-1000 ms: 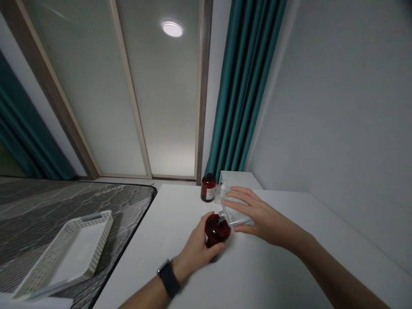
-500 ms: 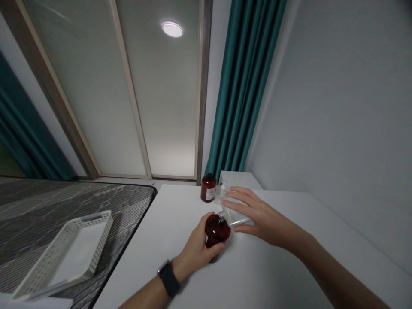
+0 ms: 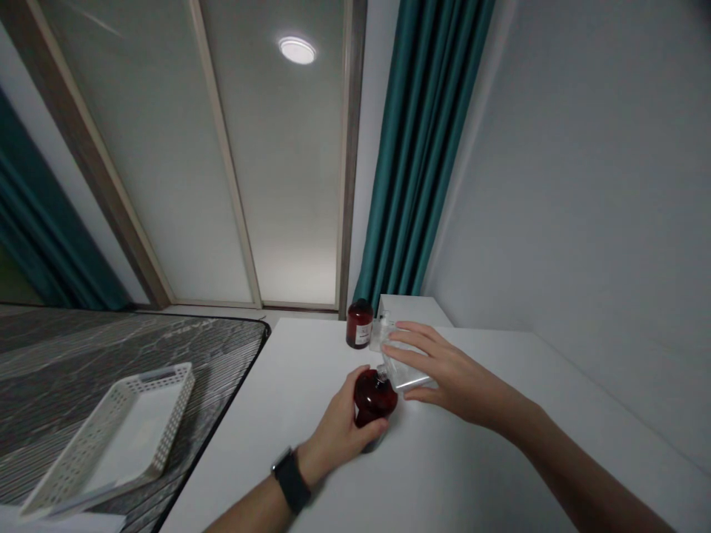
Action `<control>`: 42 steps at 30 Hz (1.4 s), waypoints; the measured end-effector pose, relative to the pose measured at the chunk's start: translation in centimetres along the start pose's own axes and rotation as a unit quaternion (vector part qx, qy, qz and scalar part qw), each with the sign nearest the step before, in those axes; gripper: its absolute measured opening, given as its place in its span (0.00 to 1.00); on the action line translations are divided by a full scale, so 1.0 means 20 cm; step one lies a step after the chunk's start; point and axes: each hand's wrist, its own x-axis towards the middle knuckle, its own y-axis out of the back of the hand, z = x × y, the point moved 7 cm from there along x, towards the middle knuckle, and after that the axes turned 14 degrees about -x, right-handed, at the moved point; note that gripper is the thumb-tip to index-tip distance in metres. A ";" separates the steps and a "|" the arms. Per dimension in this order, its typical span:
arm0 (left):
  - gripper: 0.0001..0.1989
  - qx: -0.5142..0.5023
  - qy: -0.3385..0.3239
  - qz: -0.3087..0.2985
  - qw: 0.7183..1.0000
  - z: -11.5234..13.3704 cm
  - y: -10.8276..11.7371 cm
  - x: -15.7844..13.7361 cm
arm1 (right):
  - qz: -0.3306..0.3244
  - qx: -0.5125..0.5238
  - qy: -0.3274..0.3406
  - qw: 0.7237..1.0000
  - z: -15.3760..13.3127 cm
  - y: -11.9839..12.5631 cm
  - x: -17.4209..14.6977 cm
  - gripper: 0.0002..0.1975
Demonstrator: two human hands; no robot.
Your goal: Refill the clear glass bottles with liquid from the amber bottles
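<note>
My left hand (image 3: 343,426) is wrapped round a dark red-brown bottle (image 3: 376,396) on the white table (image 3: 266,422). In my right hand (image 3: 438,363) is a clear bottle (image 3: 408,374), tipped so its neck rests at the mouth of the brown bottle. Whether liquid runs between them I cannot make out. Behind my hands stands a second red-brown bottle (image 3: 360,324) with a white label. Beside that one is another clear bottle (image 3: 383,326), partly hidden by my right fingers.
A white perforated basket (image 3: 167,437) lies on the grey patterned surface (image 3: 222,348) to the left. At the far end of the table is a white box-like piece (image 3: 414,307). A teal curtain (image 3: 422,148) hangs behind, and a grey wall (image 3: 600,185) runs along the right.
</note>
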 end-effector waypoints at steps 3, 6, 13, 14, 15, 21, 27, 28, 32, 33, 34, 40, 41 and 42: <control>0.38 0.001 -0.003 -0.001 1.000 0.00 0.00 0.00 | -0.001 0.005 -0.001 1.000 0.00 0.00 0.00 0.32; 0.38 0.000 -0.003 0.000 1.000 0.00 0.00 0.00 | -0.001 0.014 -0.003 1.000 0.00 0.00 0.00 0.33; 0.38 0.001 -0.001 -0.001 1.000 0.00 0.00 0.00 | -0.005 0.074 -0.033 0.997 0.04 -0.04 -0.02 0.36; 0.38 0.002 0.000 -0.001 1.000 0.00 0.00 0.00 | -0.006 0.084 -0.042 0.996 0.05 -0.05 -0.03 0.36; 0.39 0.003 0.003 -0.002 1.000 0.00 0.00 0.00 | -0.007 0.094 -0.052 0.994 0.06 -0.06 -0.04 0.37; 0.38 0.000 0.013 0.005 1.000 0.01 0.01 0.01 | -0.013 0.160 -0.150 0.976 0.12 -0.13 -0.11 0.41; 0.36 -0.010 0.014 0.020 1.000 0.02 0.01 0.02 | 0.023 0.255 -0.237 0.937 0.15 -0.26 -0.17 0.44; 0.36 -0.011 0.013 0.025 1.000 0.02 0.01 0.02 | 0.038 0.275 -0.255 0.926 0.16 -0.29 -0.18 0.44; 0.35 0.005 0.022 0.045 0.999 0.01 0.03 0.03 | 0.138 0.338 -0.324 0.873 0.22 -0.44 -0.23 0.41; 0.35 0.012 0.023 0.048 0.999 0.01 0.03 0.03 | 0.154 0.338 -0.346 0.862 0.24 -0.48 -0.24 0.41; 0.35 0.017 0.024 0.049 0.998 0.01 0.03 0.03 | 0.163 0.343 -0.363 0.851 0.25 -0.53 -0.26 0.40; 0.37 0.025 0.029 0.037 0.999 0.01 0.02 0.03 | 0.198 0.327 -0.433 0.816 0.27 -0.69 -0.33 0.33; 0.37 0.026 0.028 0.035 0.999 0.01 0.02 0.03 | 0.203 0.336 -0.446 0.804 0.26 -0.72 -0.34 0.33; 0.37 0.026 0.027 0.031 0.999 0.01 0.02 0.03 | 0.206 0.354 -0.457 0.790 0.24 -0.74 -0.35 0.32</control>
